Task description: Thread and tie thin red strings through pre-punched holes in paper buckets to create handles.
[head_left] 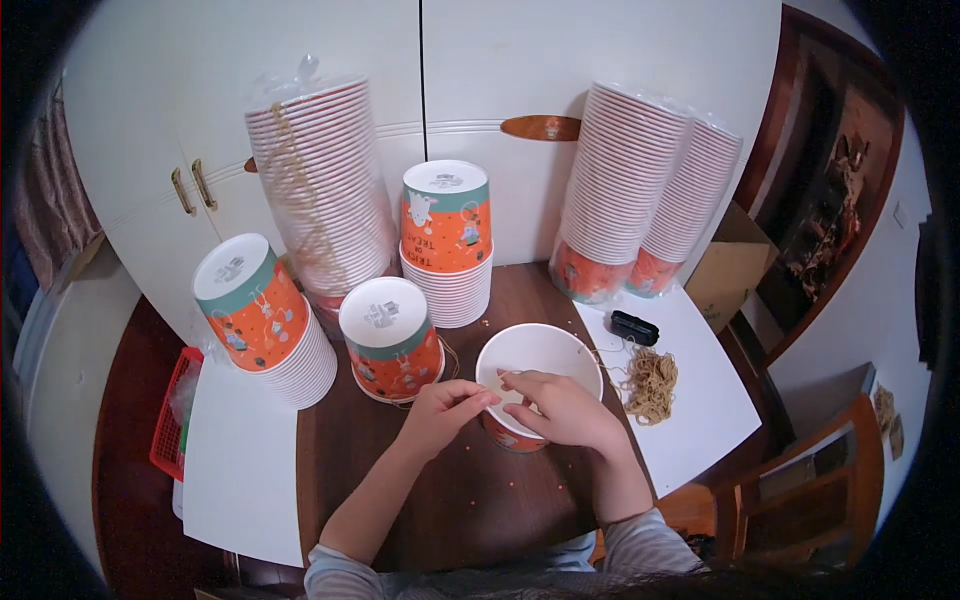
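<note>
An upright paper bucket (541,349), white inside and orange outside, stands before me on the dark tabletop. My left hand (443,416) is at its near left rim, thumb and forefinger pinched together; anything between them is too small to make out. Over the bucket's near side reaches my right hand (560,405), with thumb and forefinger apart and the other fingers partly bent. A heap of tan cord (651,386) lies right of the bucket, and a strand runs from it to the right rim. Left of my hands, an orange and green bucket (392,340) stands upside down, cord beside its base.
Nested upside-down buckets (265,310) stand at the left, with another stack (446,235) behind. Tall plastic-wrapped bucket stacks (315,185) rise back left and back right (625,180). A small black object (634,327) lies by the cord. A wooden chair (800,490) stands right.
</note>
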A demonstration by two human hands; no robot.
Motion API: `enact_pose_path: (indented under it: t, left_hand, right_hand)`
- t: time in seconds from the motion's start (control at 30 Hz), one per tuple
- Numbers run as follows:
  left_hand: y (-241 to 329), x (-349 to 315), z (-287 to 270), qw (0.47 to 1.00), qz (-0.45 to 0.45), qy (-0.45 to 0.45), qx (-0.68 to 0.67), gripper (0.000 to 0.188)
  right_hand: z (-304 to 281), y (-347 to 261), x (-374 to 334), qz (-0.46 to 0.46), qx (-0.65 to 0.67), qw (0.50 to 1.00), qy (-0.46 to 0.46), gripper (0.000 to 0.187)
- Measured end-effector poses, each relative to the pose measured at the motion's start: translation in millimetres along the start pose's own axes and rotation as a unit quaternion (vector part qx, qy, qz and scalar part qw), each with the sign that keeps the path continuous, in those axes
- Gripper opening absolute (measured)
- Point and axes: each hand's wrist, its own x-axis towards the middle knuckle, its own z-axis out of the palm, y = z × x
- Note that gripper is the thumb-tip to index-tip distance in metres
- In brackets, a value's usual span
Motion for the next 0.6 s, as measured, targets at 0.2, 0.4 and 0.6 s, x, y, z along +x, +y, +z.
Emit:
enact_pose_path:
  t: [0.2, 0.4, 0.6]
  left_hand:
    - [3.3, -1.5, -0.5, 0.999, -0.024, 0.0, -0.032, 0.016]
    - [5.1, -0.7, -3.5, 0.999, -0.017, 0.022, -0.031, 0.017]
    - [0.7, -0.1, -4.0, 0.997, -0.003, 0.027, -0.07, 0.017]
  right_hand:
    - [5.0, -1.2, 13.6, 0.047, 0.084, 0.994, -0.06, 0.022]
    - [12.0, 2.6, 13.7, 0.088, 0.113, 0.988, -0.053, 0.016]
    - [15.6, 2.2, 15.3, 0.067, 0.15, 0.986, -0.04, 0.015]
